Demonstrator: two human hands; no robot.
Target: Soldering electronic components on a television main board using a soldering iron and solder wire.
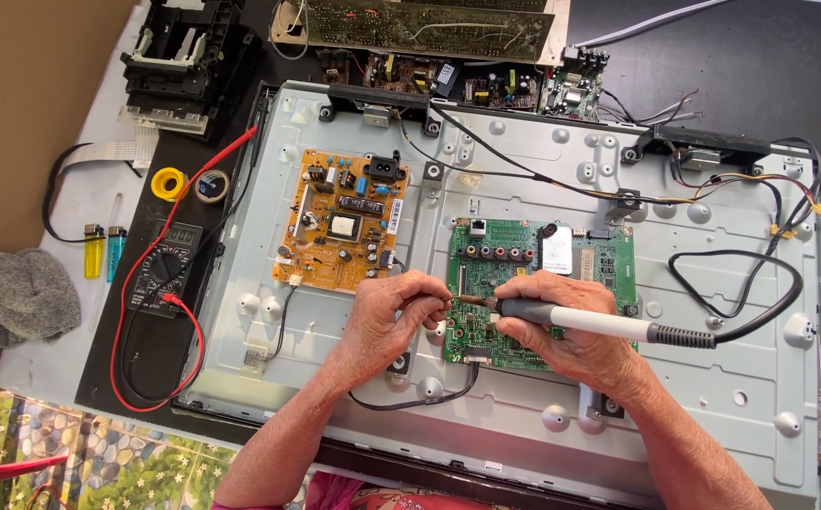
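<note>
- Right hand [562,326]: forearm enters from the lower right corner of the view; the grip is clenched around the grey-and-white handle of a soldering iron [571,318], held like a pen and lying nearly level, its tip pointing left.
- Iron tip sits at the left edge of the green circuit board [543,283], which is mounted near the middle of the metal back panel [713,378]. The iron's black cord [760,283] loops away to the right across the panel.
- Left hand [392,316]: forearm enters from the bottom edge; fingers curled, thumb and forefinger pinched together just beside the iron tip. What they pinch is too small to tell.
- Orange power board [340,222] is fixed to the panel's upper left part.
- The panel lies on the bench [80,283]. Near the bench's left edge: a multimeter [165,269] with red leads, two lighters [103,250], a grey cloth [14,297].
</note>
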